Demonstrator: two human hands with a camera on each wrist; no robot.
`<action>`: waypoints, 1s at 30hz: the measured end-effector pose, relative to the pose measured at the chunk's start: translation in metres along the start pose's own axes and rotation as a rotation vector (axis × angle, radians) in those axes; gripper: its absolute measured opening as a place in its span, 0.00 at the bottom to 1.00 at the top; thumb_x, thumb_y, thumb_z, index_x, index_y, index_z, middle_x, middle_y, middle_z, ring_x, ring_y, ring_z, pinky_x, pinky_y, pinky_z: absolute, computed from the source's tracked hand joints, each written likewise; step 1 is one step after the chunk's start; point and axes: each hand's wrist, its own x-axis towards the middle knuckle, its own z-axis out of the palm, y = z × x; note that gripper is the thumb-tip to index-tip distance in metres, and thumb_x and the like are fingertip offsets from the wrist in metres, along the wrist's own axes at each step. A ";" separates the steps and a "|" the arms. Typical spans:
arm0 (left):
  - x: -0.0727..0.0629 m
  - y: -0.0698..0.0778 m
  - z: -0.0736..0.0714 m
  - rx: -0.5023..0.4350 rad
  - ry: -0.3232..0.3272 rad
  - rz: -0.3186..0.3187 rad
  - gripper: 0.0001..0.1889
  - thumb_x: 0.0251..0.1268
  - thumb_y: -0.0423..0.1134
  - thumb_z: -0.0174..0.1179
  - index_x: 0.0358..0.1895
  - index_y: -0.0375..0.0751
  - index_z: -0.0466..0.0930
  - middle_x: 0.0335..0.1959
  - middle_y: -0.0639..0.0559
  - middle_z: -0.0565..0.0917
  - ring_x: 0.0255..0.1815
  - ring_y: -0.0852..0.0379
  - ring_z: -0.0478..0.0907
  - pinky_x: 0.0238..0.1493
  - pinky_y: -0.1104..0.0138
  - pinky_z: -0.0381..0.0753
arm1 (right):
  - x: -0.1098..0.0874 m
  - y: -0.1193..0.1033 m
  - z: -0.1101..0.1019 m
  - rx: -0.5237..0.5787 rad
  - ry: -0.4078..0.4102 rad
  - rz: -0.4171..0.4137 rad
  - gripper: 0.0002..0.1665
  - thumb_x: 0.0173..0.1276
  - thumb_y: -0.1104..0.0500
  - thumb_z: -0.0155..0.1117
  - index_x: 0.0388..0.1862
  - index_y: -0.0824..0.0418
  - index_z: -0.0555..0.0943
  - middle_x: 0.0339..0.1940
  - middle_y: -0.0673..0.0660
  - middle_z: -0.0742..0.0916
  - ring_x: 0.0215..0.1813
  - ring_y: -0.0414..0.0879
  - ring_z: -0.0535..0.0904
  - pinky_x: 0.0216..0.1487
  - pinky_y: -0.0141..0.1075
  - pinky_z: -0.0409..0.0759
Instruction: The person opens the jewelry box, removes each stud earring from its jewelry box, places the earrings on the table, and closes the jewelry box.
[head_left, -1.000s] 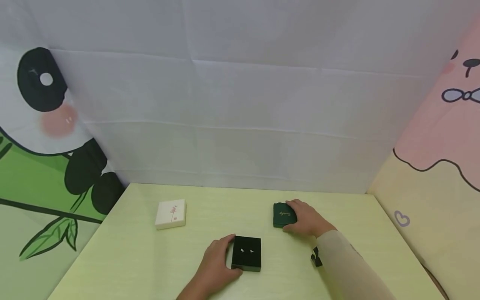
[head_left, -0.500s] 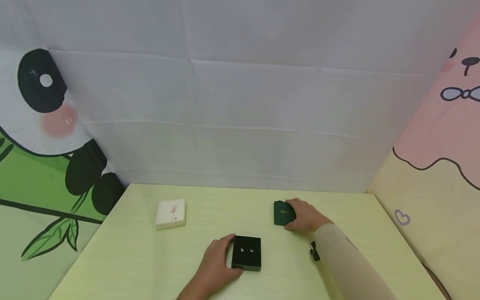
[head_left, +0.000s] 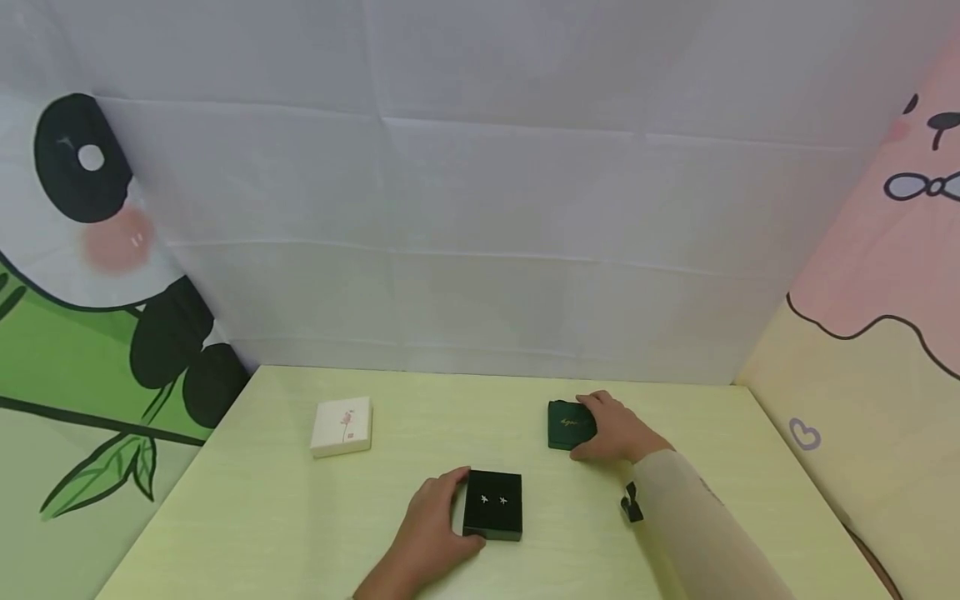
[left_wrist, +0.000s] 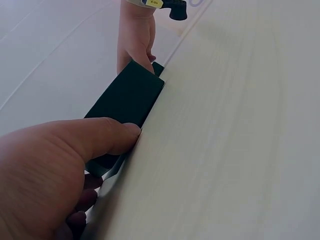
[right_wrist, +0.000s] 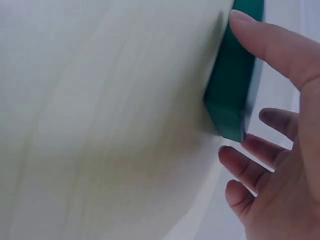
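The dark box (head_left: pixel 492 521) sits on the pale table (head_left: pixel 262 500) in front of you, with a pair of small silver star-shaped earrings (head_left: pixel 493 500) set in its black top face. You grip it with your left hand (head_left: pixel 433 529) from its left side: your thumb is at its near left corner and a finger at its far left corner, and the left wrist view shows the thumb lying along the box's side wall.

Beyond the dark box and to its right is a green box (head_left: pixel 568 425) with gold lettering on top. Your right hand (head_left: pixel 615 429) holds it from the right, thumb at its near edge and a finger at its far edge; the other fingers are spread apart.

To the right of the dark box your light sleeve (head_left: pixel 697 525) crosses the table, a black piece (head_left: pixel 632 503) beside it. A white box (head_left: pixel 342 427) with a pink flower print lies beyond the dark box to its left, well apart. Farther behind the dark box rises a creased white cloth (head_left: pixel 487 208).
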 end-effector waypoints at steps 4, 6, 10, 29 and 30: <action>0.001 -0.001 0.001 0.002 -0.002 0.003 0.51 0.39 0.49 0.82 0.73 0.46 0.69 0.57 0.53 0.78 0.54 0.53 0.71 0.59 0.49 0.73 | -0.002 0.002 -0.001 0.022 0.022 0.025 0.63 0.52 0.38 0.82 0.81 0.60 0.63 0.76 0.65 0.68 0.73 0.65 0.67 0.67 0.62 0.69; 0.001 -0.001 0.001 0.005 0.001 0.007 0.51 0.39 0.49 0.83 0.73 0.46 0.69 0.58 0.52 0.78 0.55 0.53 0.71 0.59 0.49 0.73 | -0.005 0.001 -0.001 0.034 0.044 0.019 0.64 0.52 0.37 0.82 0.80 0.61 0.63 0.76 0.66 0.68 0.73 0.66 0.67 0.67 0.62 0.69; 0.001 -0.001 0.000 0.003 0.008 0.010 0.52 0.38 0.49 0.83 0.73 0.45 0.69 0.58 0.52 0.78 0.55 0.53 0.72 0.59 0.49 0.73 | -0.014 -0.007 0.001 0.115 0.093 0.004 0.61 0.54 0.38 0.82 0.79 0.61 0.65 0.76 0.65 0.68 0.74 0.65 0.66 0.67 0.63 0.69; 0.000 0.001 -0.001 0.011 0.003 0.011 0.51 0.39 0.47 0.82 0.73 0.43 0.68 0.60 0.51 0.78 0.56 0.52 0.73 0.60 0.48 0.73 | -0.056 -0.074 0.042 0.518 0.191 -0.053 0.31 0.65 0.45 0.76 0.63 0.54 0.82 0.53 0.53 0.83 0.47 0.49 0.76 0.44 0.45 0.77; 0.001 0.001 -0.001 0.013 0.005 0.013 0.51 0.39 0.47 0.82 0.73 0.43 0.69 0.60 0.51 0.79 0.56 0.52 0.73 0.60 0.49 0.73 | -0.057 -0.077 0.047 0.528 0.193 -0.061 0.29 0.65 0.45 0.76 0.62 0.54 0.82 0.51 0.53 0.83 0.46 0.49 0.75 0.42 0.43 0.77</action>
